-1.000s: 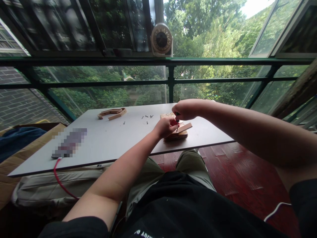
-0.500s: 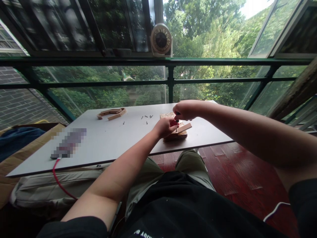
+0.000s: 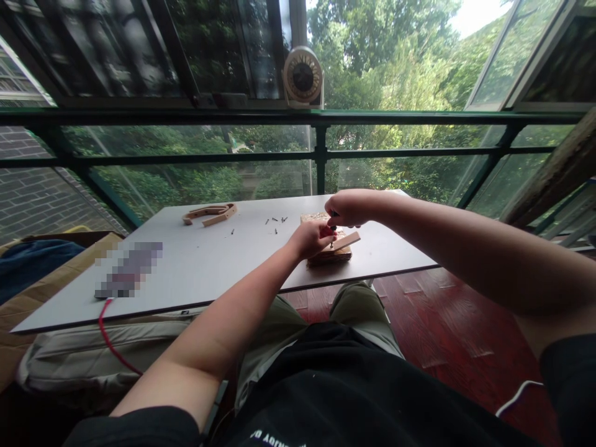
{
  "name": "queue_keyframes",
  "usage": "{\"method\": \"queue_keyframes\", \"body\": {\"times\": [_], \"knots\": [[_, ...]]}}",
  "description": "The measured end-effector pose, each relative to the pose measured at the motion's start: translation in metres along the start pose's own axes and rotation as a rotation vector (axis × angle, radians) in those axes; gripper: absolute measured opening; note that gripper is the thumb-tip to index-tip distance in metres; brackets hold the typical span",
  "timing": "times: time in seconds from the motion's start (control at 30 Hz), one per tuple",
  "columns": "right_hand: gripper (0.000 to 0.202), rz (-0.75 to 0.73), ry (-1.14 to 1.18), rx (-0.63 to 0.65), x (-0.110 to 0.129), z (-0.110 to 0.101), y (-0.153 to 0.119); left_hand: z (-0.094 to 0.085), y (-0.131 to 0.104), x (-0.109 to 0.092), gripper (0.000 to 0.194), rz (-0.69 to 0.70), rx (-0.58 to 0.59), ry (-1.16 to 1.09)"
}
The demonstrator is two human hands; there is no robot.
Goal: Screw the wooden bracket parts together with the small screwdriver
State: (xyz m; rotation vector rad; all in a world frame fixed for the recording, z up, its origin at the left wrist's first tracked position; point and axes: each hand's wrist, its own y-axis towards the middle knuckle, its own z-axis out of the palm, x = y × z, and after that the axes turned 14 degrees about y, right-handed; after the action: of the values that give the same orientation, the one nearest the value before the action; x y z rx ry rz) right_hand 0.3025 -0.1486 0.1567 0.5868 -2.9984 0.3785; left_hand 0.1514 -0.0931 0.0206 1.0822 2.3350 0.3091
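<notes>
My right hand (image 3: 347, 208) is closed round a dark-handled tool, probably a screwdriver, that points down. Just below it, my left hand (image 3: 313, 239) is pinched at the tool's lower end, over a small screw (image 3: 331, 245); what its fingertips grip is too small to make out. Under both hands a rough wooden block (image 3: 328, 256) lies near the table's front edge. A light wooden strip (image 3: 348, 241) rests slantwise on the block, its right end sticking out past it.
On the white table (image 3: 209, 267) lie several loose screws (image 3: 275, 219) and a curved wooden piece (image 3: 212, 214) further back. A pixelated flat object (image 3: 133, 267) with a red cable (image 3: 109, 341) is at the left. A green railing (image 3: 209, 158) runs behind.
</notes>
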Motion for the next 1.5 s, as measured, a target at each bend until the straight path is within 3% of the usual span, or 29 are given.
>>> {"method": "queue_keyframes", "body": {"times": [0.47, 0.73, 0.9, 1.23, 1.37, 1.5], "knots": [[0.03, 0.011, 0.015, -0.03, -0.003, 0.005, 0.0, 0.0, 0.001, -0.001, 0.024, 0.008, 0.031, 0.026], [0.045, -0.171, -0.025, -0.143, -0.01, -0.001, -0.005, -0.003, 0.0, 0.001, 0.016, -0.024, 0.03, 0.008], [0.028, -0.135, -0.087, -0.142, -0.008, -0.009, -0.007, -0.002, -0.001, 0.001, 0.015, -0.015, 0.039, -0.032], [0.044, 0.02, -0.104, -0.072, 0.006, -0.014, -0.004, -0.004, -0.003, 0.0, 0.014, -0.01, 0.033, -0.007], [0.045, -0.086, -0.125, -0.152, 0.003, -0.011, -0.006, -0.004, -0.004, 0.001, 0.015, -0.027, 0.039, -0.012], [0.043, -0.204, -0.049, -0.134, -0.001, -0.014, -0.012, -0.002, -0.005, 0.003, 0.017, -0.022, 0.027, -0.042]]}}
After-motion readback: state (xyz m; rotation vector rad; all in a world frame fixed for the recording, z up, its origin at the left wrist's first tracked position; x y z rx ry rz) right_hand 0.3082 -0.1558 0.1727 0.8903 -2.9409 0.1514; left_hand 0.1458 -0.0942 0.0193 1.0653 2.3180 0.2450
